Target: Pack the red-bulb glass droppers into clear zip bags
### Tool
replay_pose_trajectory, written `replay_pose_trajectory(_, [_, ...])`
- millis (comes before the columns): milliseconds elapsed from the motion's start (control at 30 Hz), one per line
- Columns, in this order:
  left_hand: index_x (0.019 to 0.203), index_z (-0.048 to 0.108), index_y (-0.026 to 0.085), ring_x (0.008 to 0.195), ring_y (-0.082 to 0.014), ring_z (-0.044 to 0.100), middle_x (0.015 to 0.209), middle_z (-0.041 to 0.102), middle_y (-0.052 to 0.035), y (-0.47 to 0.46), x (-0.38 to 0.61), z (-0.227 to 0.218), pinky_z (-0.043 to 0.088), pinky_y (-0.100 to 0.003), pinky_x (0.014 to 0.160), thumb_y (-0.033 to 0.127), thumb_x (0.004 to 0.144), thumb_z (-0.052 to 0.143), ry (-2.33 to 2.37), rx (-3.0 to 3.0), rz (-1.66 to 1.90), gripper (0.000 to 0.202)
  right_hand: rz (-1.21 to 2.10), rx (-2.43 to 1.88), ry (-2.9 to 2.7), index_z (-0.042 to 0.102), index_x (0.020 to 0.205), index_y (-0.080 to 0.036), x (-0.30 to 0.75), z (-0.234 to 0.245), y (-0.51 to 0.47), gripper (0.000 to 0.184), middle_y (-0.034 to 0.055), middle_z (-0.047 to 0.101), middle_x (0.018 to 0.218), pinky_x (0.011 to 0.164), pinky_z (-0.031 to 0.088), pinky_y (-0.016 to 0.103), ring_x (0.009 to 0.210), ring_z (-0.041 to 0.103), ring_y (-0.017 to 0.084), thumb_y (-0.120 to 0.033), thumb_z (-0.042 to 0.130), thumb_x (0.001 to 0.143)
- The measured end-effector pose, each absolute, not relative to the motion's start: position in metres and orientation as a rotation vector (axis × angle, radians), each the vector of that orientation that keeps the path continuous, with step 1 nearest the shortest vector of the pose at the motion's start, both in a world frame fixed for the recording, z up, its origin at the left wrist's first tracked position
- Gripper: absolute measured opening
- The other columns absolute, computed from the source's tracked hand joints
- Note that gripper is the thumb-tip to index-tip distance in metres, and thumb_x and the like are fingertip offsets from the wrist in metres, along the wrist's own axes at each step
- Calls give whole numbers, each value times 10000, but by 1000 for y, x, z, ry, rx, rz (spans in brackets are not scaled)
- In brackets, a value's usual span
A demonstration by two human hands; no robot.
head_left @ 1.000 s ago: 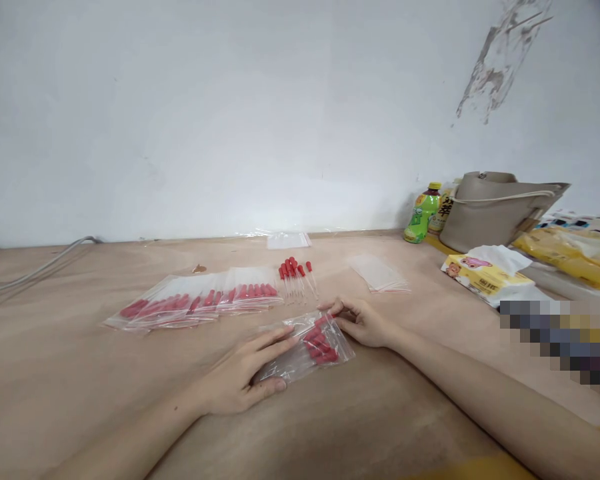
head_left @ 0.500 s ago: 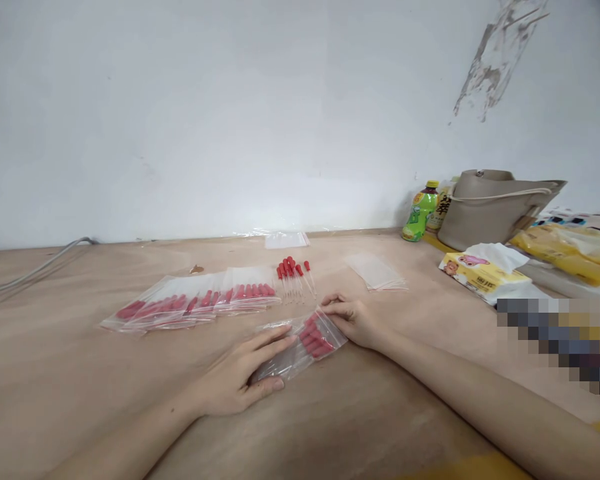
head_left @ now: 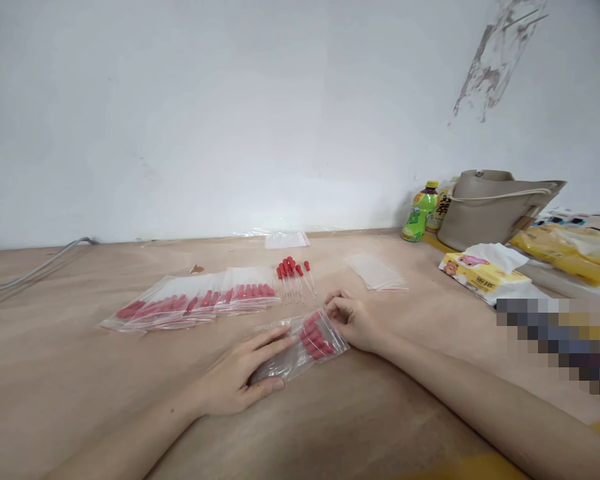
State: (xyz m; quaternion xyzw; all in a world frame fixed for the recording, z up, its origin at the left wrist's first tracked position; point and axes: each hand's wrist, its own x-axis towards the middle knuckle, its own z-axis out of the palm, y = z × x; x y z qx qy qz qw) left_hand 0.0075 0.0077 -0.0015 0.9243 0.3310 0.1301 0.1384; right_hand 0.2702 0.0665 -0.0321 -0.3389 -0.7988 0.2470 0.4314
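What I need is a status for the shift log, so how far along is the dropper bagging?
Done: a fanned row of filled bags lies on the table. In hand: the left hand presses the current bag flat, full of red-bulbed droppers, while the right hand pinches its mouth, apparently sealing it. Left: a small cluster of loose droppers and a stack of empty bags, so probably little remains.

Left grip [head_left: 240,377] lies flat, palm down, fingers stretched forward and to the right, thumb along the near side. Right grip [head_left: 353,321] sits just ahead, fingers curled, tips pinched to the thumb. Left forearm [head_left: 130,440] and right forearm [head_left: 480,393] lie low, angling inward.
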Motion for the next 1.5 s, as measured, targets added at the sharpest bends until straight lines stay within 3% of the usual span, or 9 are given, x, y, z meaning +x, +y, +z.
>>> replay_pose_trajectory(200, [1371,236,311,1269,-260,296,1435,235,-26,9,7,-3,311,-436,1003,348,869,488,922,2669,407,563,563,-911,-2163,682,786,-199,271,-28,62,103,69,514,967,764,440,300,911,533,175,-201,623,702])
replay_pose_trajectory(367, [1365,254,317,1266,-266,300,1429,251,-27,8,6,-4,315,-447,999,349,867,488,946,2650,373,551,718,-813,-2098,619,706,-159,273,-27,63,17,74,511,985,777,442,279,900,547,155,-168,609,696])
replay_pose_trajectory(533, [1365,256,314,1274,-264,286,1433,241,-20,8,7,-2,309,-436,1006,361,871,479,950,2651,360,545,422,-1022,-1976,583,692,-178,276,-28,61,97,41,561,811,709,427,294,757,536,150,-253,642,679])
replay_pose_trajectory(667, [1365,250,323,1273,-260,288,1431,248,-10,8,8,0,298,-440,1010,356,878,467,938,2667,327,534,286,-1157,-2003,648,698,-198,276,-28,58,104,48,589,796,728,410,327,796,535,183,-296,660,668])
replay_pose_trajectory(1033, [1367,253,307,1282,-261,267,1431,247,-27,10,9,1,277,-446,1017,345,879,468,913,2693,316,535,433,-1006,-2157,687,869,-254,272,-32,62,173,79,533,1027,839,401,364,1003,492,207,-225,572,743])
replay_pose_trajectory(1233, [1371,232,317,1282,-251,270,1436,232,-16,9,9,0,279,-444,1018,337,885,459,905,2700,312,538,353,-1085,-2021,638,784,-205,276,-30,61,143,61,578,914,793,399,356,893,520,190,-141,521,732])
replay_pose_trajectory(1367, [1369,234,321,1275,-252,286,1433,240,-11,9,9,1,285,-449,1014,326,884,463,879,2703,346,537,321,-1241,-1860,598,873,-197,279,-22,61,178,44,606,811,743,390,342,781,524,174,-289,459,812])
replay_pose_trajectory(1500, [1368,240,319,1278,-254,282,1432,241,-15,8,9,3,278,-449,1018,329,885,460,890,2687,324,531,266,-1489,-1965,631,716,-214,275,-16,56,348,49,595,759,769,348,393,814,513,219,-533,497,751])
